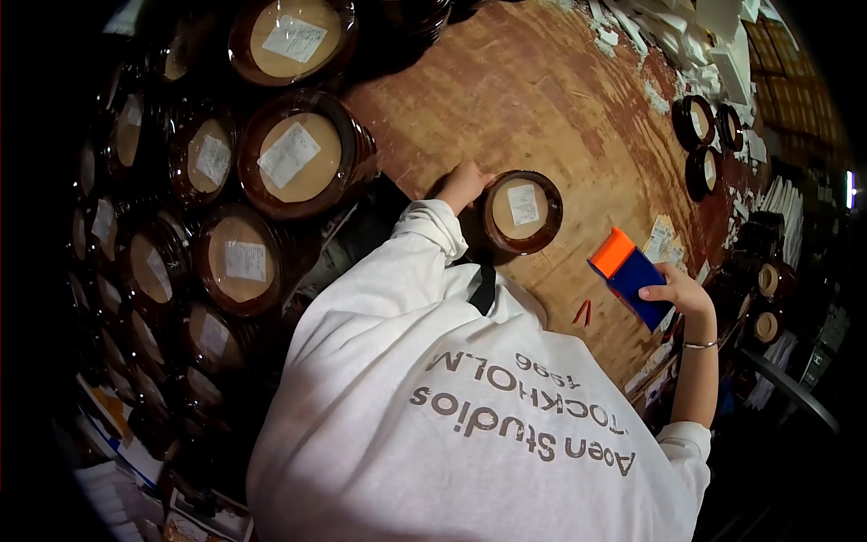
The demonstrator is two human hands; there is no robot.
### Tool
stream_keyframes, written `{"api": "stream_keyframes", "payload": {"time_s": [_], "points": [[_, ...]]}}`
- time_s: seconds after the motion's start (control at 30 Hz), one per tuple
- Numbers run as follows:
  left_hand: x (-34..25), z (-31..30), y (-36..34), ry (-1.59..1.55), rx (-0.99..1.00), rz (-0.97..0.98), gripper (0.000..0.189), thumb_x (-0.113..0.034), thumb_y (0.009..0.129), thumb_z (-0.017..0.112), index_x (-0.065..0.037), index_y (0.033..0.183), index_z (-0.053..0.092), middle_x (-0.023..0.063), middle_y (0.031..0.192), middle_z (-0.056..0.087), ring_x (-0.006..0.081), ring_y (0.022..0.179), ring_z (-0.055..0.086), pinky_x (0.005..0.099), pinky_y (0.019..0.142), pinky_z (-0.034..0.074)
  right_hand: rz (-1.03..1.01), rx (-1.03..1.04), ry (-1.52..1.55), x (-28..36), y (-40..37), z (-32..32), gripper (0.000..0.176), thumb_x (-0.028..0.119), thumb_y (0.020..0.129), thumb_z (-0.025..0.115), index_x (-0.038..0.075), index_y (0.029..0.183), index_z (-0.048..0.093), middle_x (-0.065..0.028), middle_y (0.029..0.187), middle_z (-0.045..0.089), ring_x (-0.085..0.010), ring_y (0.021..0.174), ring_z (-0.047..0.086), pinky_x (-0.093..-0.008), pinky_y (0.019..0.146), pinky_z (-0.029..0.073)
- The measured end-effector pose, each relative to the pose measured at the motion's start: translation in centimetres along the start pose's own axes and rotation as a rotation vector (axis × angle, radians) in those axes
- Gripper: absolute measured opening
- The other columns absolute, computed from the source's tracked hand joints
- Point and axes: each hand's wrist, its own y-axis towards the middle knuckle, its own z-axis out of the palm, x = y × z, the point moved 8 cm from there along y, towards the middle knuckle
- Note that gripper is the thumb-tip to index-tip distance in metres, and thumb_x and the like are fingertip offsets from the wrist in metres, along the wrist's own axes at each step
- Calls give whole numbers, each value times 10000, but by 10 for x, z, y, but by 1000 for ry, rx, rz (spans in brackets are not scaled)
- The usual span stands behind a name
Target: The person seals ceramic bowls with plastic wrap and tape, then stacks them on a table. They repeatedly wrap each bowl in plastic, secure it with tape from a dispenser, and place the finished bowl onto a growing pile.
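My left hand is at the upper left edge of a round, glossy dark-brown dish, its fingers closed at the rim. A tan disc fills the dish's middle, with a white printed label on it. The dish stands on the wooden table. My right hand grips a box-shaped blue tool with an orange end, held over the right side of the table. The orange end points up and left toward the dish. Its exact kind I cannot make out.
Stacks of similar labelled brown dishes crowd the left side. Smaller stacks stand at the far right. White scraps pile up at the back right. Printed label sheets and a small red V-shaped item lie near my right hand.
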Motion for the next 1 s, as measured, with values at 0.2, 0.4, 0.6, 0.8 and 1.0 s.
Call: {"api": "stream_keyframes", "payload": {"time_s": [0.2, 0.4, 0.6, 0.8, 1.0], "points": [[-6, 2, -6, 129, 21, -8, 359, -280, 843, 510, 75, 794, 532, 177, 602, 560, 248, 388, 532, 319, 367, 421, 21, -78, -35, -14, 3, -2, 516, 240, 642, 693, -94, 992, 512, -94, 744, 590, -150, 566, 590, -229, 536, 487], [-4, -6, -9, 487, -328, 150, 322, -283, 830, 515, 35, 873, 485, 207, 764, 587, 320, 701, 595, 407, 620, 472, 19, -39, 32, -34, 9, 2, 497, 245, 651, 691, -74, 993, 523, -93, 730, 590, -152, 562, 590, -231, 527, 484], [-20, -14, -21, 353, -244, 192, 257, -214, 859, 468, 14, 975, 483, 188, 899, 582, 340, 803, 574, 386, 681, 452, -4, -66, 18, -42, 12, 2, 486, 248, 654, 692, -70, 982, 526, -94, 727, 590, -155, 551, 591, -239, 516, 487], [-18, 14, -36, -306, -206, 353, 414, -347, 891, 409, 11, 1096, 445, 164, 960, 565, 237, 910, 538, 298, 803, 403, 25, -9, 78, -46, 12, 9, 493, 291, 654, 699, -58, 966, 541, -89, 736, 593, -147, 573, 585, -236, 536, 478], [-22, 18, -46, -331, -55, 180, 488, -397, 872, 420, -4, 1160, 406, 197, 1119, 474, 285, 1045, 447, 328, 897, 334, -12, -34, -25, -55, 27, 2, 497, 370, 656, 696, -48, 904, 592, -67, 774, 599, -120, 676, 555, -236, 637, 444]]}}
